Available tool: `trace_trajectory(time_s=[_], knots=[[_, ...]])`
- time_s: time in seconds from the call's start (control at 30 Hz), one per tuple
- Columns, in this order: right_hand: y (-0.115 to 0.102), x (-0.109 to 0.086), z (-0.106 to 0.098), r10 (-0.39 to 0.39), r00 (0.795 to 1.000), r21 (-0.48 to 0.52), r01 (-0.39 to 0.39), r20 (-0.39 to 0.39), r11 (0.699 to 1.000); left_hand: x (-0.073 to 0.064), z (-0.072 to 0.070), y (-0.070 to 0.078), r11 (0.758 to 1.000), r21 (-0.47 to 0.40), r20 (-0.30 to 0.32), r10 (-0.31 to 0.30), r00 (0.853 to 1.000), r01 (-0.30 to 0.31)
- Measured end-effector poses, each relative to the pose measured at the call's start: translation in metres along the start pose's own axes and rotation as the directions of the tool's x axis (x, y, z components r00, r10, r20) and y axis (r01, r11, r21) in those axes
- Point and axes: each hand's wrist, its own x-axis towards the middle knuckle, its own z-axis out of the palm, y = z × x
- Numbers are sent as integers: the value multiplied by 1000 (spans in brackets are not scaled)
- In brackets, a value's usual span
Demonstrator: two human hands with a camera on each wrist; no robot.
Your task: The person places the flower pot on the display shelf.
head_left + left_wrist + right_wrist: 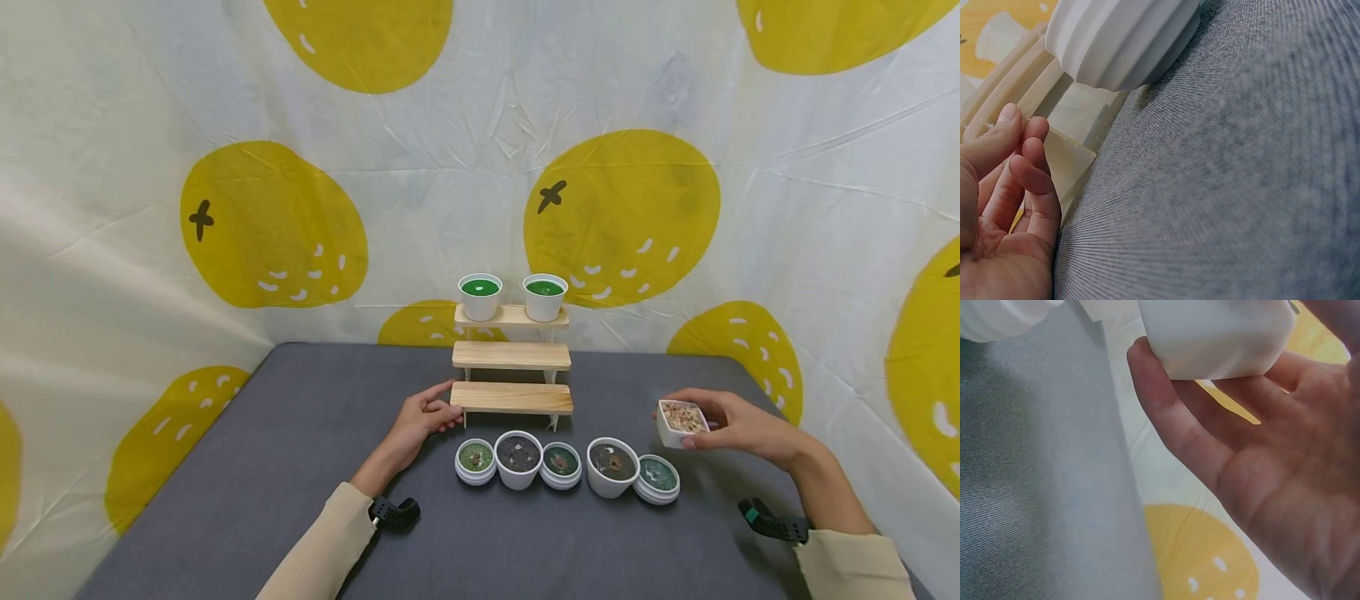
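Observation:
My left hand is at the left end of the lowest step of a three-tier wooden display stand, thumb and fingers pinching its edge. In the left wrist view those fingers are bent beside the stand's end. On the right, my right hand grips a small white squarish pot filled with tan gravel, held above the table. The right wrist view shows the pot's smooth underside between the fingers.
Two white cups with green contents stand on the top step. In front of the stand, a row on the grey tabletop includes a ribbed pot, a smooth dark-filled cup and several similar ones. A patterned cloth hangs behind.

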Motion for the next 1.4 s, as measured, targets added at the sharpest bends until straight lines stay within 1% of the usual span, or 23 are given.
trace_trajectory(time_s=[0.2, 0.47, 0.77, 0.97, 1.07, 1.2, 1.4], knots=[[-11, 1, 2, 11, 999, -21, -12, -47, 1000, -1, 0, 0, 1000, -2, 0, 0, 1000, 0], [-26, 5, 8, -18, 995, -60, 12, -96, 998, -2, -1, -1, 1000, -1, -4, 7, 1000, -7], [-35, 12, 17, 7, 987, -72, -19, -161, 997, -2, -1, -2, 1000, 1, -3, 17, 1000, -17], [-41, 14, 22, 15, 979, -79, -32, -202, 996, 1, -1, -3, 1000, 1, -1, 15, 1000, -15], [-45, 15, 24, 21, 978, -79, -38, -208, 996, 2, -1, -3, 1000, -9, -7, 12, 1000, -12], [-51, 16, 27, 30, 978, -75, -46, -208, 996, 3, 0, -3, 1000, -2, 1, 16, 1000, -16], [-58, 27, 24, 31, 982, -72, -45, -186, 996, 1, 0, -2, 1000, 0, 4, 24, 1000, -24]])
